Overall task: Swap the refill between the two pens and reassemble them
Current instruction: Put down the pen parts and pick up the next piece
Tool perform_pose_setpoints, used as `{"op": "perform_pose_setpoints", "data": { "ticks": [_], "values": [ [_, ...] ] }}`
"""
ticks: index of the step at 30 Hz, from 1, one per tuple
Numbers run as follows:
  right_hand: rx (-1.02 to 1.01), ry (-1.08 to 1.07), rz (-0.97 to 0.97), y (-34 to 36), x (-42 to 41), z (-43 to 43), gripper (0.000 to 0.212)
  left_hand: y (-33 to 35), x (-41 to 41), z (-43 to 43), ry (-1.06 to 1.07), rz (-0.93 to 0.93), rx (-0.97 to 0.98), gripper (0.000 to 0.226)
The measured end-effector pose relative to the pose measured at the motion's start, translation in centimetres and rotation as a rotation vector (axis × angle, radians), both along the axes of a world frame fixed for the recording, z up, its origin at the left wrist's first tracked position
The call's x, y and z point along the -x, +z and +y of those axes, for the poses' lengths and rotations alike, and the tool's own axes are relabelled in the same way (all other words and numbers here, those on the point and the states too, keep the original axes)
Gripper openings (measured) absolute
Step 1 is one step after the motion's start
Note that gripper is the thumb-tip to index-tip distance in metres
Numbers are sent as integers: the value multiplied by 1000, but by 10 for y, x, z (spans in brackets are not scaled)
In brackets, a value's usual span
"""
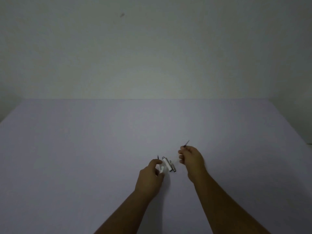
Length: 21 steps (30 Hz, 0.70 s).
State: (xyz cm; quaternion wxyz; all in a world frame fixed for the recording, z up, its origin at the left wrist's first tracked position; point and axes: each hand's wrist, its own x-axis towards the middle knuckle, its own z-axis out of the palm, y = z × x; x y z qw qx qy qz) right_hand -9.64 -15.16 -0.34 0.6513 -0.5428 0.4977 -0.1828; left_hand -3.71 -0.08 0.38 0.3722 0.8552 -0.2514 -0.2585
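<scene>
My left hand (152,173) grips a white pen part (161,168) with a thin dark refill tip (158,157) sticking up above the fingers. My right hand (191,157) pinches a second thin dark refill (187,143), whose end points up and to the right. Between the hands, two pen pieces lie on the table: a white barrel with a silver end (167,163) and a smaller dark-and-silver piece (172,166) just right of it. The scene is dim and small details are blurred.
A pale lilac table (84,157) fills the lower half of the view. Its far edge meets a plain grey-white wall (152,48). The table's right edge runs off at the far right.
</scene>
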Motion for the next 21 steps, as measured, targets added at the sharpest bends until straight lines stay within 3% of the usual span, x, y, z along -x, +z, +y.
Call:
{"op": "perform_pose_setpoints", "data": {
  "ticks": [3, 5, 21],
  "values": [
    [244, 190, 344, -10, 12, -6, 21, -4, -3, 5, 48, 7, -40, 36],
    [342, 309, 476, -18, 15, -1, 24, -8, -5, 7, 80, 5, -65, 39],
    [452, 233, 464, -20, 10, 15, 21, -14, -12, 17, 177, 6, -114, 17]
  ]
}}
